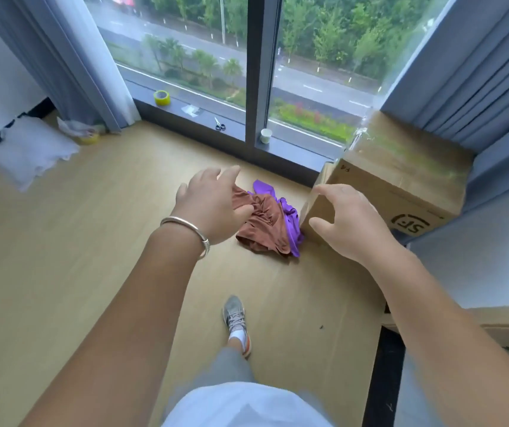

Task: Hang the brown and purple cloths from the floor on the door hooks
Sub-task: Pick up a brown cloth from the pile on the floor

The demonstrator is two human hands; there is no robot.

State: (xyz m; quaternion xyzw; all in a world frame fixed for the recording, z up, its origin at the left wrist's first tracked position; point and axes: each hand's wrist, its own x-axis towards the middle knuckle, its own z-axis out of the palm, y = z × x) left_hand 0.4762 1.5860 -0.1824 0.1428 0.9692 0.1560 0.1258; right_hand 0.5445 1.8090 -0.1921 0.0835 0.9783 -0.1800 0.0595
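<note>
A crumpled brown cloth point(265, 224) lies on the wooden floor, with a purple cloth point(291, 217) bunched under and behind it against a cardboard box. My left hand point(213, 204), a silver bangle on its wrist, hovers over the left edge of the brown cloth with fingers spread and holds nothing. My right hand point(348, 223) is stretched out to the right of the cloths, in front of the box, fingers apart and empty. No door or hooks are in view.
A large cardboard box point(401, 180) stands right of the cloths by the window. The sill holds a yellow tape roll point(162, 98), scissors point(220, 124) and a paper cup point(266, 136). A white pillow point(28, 149) lies at far left. My shoe point(236, 322) is on the floor below.
</note>
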